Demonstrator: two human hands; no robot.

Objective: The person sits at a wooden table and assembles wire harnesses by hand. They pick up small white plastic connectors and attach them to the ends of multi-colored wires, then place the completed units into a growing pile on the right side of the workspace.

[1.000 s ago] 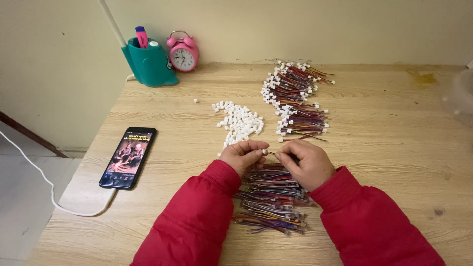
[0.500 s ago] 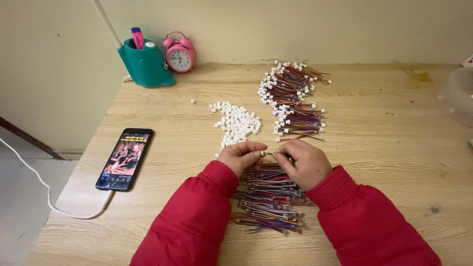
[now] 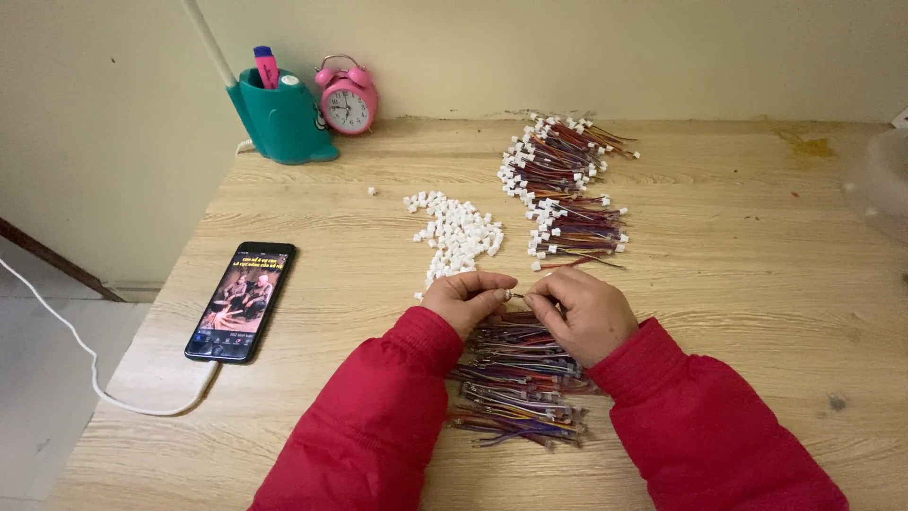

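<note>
step: fitting connector to wire | hands: left hand (image 3: 465, 298) pinches small white plastic connector, right hand (image 3: 579, 310) pinches thin coloured wire lead (image 3: 517, 296) | next: needs aligned push

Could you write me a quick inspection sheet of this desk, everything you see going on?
Surface: wooden table, stain at far right.
Job's things: loose wire bundle under the hands; white plugs; finished wires.
Clutter: phone, pink alarm clock, teal pen holder.
Grippers: left hand and right hand pinch a small piece between them.
Cables: white charging cable to the phone.
Surroundings: pale wall, tiled floor.
</note>
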